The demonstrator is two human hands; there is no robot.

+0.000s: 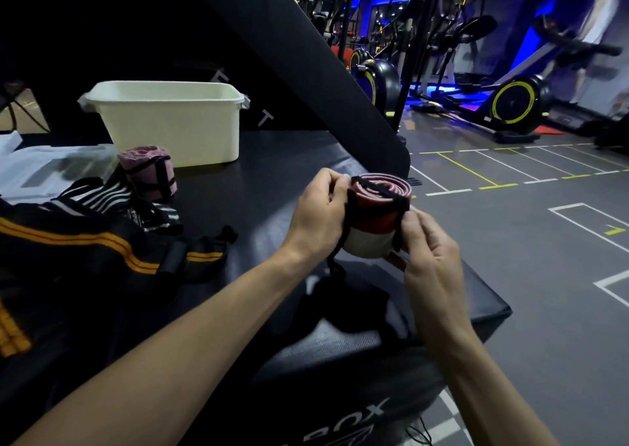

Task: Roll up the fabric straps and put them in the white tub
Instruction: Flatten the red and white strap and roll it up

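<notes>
Both hands are holding one rolled strap [374,222], red on top and white at the bottom, in the air over the right edge of the black padded box [272,180]. The left hand [320,214] is sitting at the roll's 9 o'clock, fingers curled and pinching the black cord [381,190] that is crossing over the spiral top. The right hand [430,245] is sitting at the roll's 4 o'clock, fingertips pinching the cord against the side of the roll. The cord's loose end is hanging down at 7 o'clock below the left hand; where it ends is hard to make out against the dark surface. The white tub [170,122] is standing well apart at 10 o'clock from the hands, its inside hidden by its near wall. One pink rolled strap [149,173], tied with black cord, is standing just in front of the tub. One black and white striped strap [109,193] is lying unrolled beside it. Black straps with orange stripes [85,251] are piling at far left, cut off by the edge, count unclear. A clear plastic bag [44,170] is lying at upper left. Rolled straps counted: two.
</notes>
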